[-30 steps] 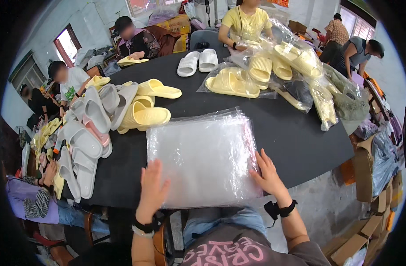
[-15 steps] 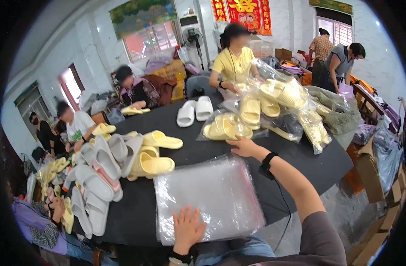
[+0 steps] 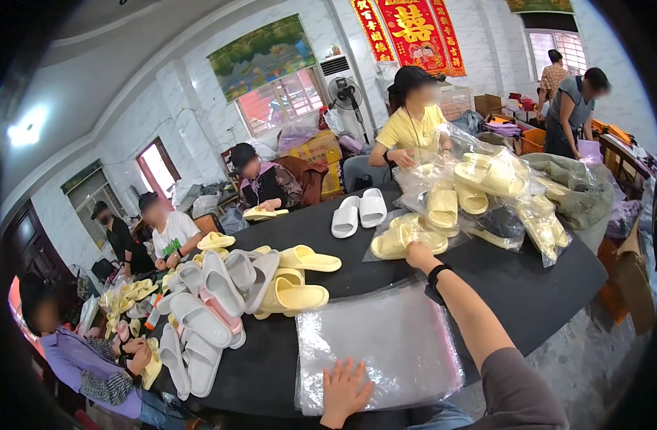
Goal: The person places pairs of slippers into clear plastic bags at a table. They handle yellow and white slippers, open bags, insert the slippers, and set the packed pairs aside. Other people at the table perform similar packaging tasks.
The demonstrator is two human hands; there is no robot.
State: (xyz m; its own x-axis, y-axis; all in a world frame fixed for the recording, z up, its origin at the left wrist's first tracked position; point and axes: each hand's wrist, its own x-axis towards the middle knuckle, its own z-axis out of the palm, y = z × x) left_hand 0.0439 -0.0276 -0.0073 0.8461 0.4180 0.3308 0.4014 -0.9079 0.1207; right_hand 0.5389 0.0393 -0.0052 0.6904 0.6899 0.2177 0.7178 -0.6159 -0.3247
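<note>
My left hand [image 3: 346, 387] lies flat, fingers spread, on a stack of clear plastic bags [image 3: 382, 344] at the table's near edge. Stretched forward over the far edge of that stack, my right hand [image 3: 419, 256] has its fingers closed at the near side of a pair of yellow slippers [image 3: 393, 240] in a clear bag. Its fingertips are partly hidden. More bagged yellow slippers [image 3: 489, 175] are heaped behind and to the right. A pair of white slippers [image 3: 358, 213] stands just left of the bagged ones, unwrapped.
Left of the stack, loose grey slippers [image 3: 199, 319] and yellow slippers [image 3: 292, 294] are piled on the black table [image 3: 515, 301]. A person in yellow [image 3: 414, 136] handles bags across the table. Other people sit along the left side. Cardboard boxes [image 3: 633, 287] stand at the right.
My right hand has gone from outstretched fingers to closed ones at the bagged yellow slippers. My left hand stays flat on the bags. The whole view has shifted, so things appear further right.
</note>
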